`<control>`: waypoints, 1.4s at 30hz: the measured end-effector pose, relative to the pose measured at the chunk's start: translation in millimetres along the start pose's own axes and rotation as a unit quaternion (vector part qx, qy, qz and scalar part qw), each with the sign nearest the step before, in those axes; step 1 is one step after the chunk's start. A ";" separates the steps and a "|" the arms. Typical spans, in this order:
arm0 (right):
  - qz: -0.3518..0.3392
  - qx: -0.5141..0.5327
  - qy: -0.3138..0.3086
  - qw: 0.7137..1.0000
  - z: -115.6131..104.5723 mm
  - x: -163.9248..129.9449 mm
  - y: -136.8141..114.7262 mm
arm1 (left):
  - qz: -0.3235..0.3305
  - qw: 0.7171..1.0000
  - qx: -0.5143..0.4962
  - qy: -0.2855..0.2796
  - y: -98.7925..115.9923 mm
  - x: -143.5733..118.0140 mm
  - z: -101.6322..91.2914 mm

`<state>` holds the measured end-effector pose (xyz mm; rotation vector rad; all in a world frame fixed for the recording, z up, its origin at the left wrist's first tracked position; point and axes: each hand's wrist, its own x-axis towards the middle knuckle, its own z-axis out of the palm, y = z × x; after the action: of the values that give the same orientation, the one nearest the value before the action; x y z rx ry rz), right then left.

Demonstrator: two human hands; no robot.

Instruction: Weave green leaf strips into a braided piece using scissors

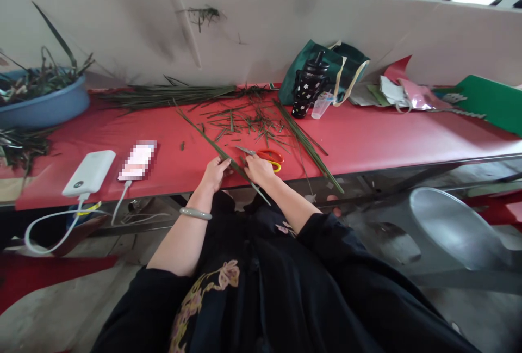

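Your biggest risk is the long, narrow green leaf strip [212, 143] itself: it runs diagonally from far up and left of your hands, across the red table covering [367, 135], to a free end hanging past the table edge below your right hand, and if you pull unevenly it could split along its length or slide out of your fingers. Your left hand [215, 172] is closed around the strip just left of its near part, and your right hand [258, 169] pinches the same strip close beside it, so the strip passes through both grips. The orange-and-yellow-handled scissors [267, 156] lie touching or just beyond your right hand, blades pointing left toward the strip; a careless reach could nick a finger. The scattered green trimmings [244, 119] beyond your hands could snag the strip.
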<state>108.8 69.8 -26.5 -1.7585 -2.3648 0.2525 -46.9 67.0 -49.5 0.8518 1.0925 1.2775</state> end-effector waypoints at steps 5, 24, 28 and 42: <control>-0.001 -0.033 -0.027 0.999 -3.0 0.2 1.4 | 0.005 1.000 0.002 0.007 -0.3 0.8 -0.3; 0.102 0.031 0.111 0.988 -44.2 22.3 76.5 | 0.008 0.999 0.023 0.028 0.6 1.6 2.4; -0.012 0.208 0.048 0.977 -15.0 12.3 22.4 | 0.018 0.998 0.053 0.024 0.9 2.0 6.1; 0.012 0.349 -0.092 0.933 13.3 15.7 2.0 | 0.022 0.974 0.220 0.052 -4.7 14.6 11.0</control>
<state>102.9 85.1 -39.1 -1.4447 -1.9776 1.1434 -35.6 81.7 -52.9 1.1525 1.4795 1.1417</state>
